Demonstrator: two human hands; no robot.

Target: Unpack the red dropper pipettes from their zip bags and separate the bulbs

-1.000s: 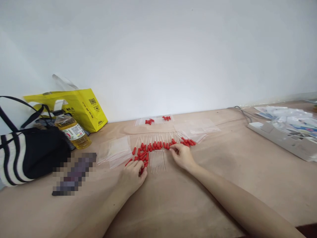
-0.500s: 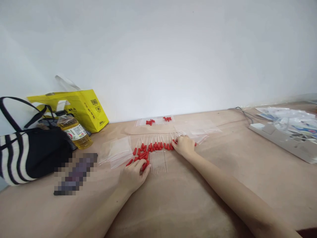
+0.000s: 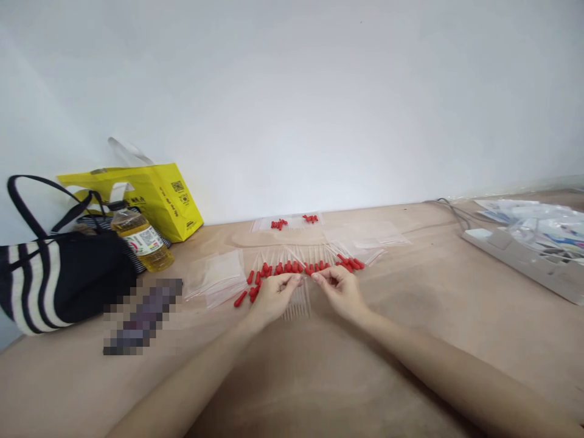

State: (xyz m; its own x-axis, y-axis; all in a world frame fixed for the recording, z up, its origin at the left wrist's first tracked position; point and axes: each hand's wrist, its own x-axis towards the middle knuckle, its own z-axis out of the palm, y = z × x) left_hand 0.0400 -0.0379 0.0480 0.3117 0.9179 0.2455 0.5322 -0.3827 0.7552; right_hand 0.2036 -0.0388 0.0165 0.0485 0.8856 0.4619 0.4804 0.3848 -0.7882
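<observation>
My left hand (image 3: 275,297) and my right hand (image 3: 343,295) face each other over the middle of the table, fingertips pinched and a small gap apart. What each pinch holds is too small to make out. Just beyond them lies a row of droppers with clear tubes (image 3: 314,251) pointing away and red rubber bulbs (image 3: 288,266) towards me. More red bulbs (image 3: 240,298) lie loose beside my left hand, partly covered by it. Several bare clear tubes (image 3: 296,309) are lined up below my fingertips.
Clear zip bags (image 3: 219,271) are stacked on the left, others (image 3: 365,234) at the back right. A bag with red-bulbed droppers (image 3: 279,224) lies near the wall. Further left stand an oil bottle (image 3: 145,240), a yellow bag (image 3: 182,207) and a striped bag (image 3: 77,280); right, a box (image 3: 520,261).
My left hand has left the loose red bulbs and moved right and up. The right hand has drawn back from the dropper row towards the left hand, so both pinches now nearly meet.
</observation>
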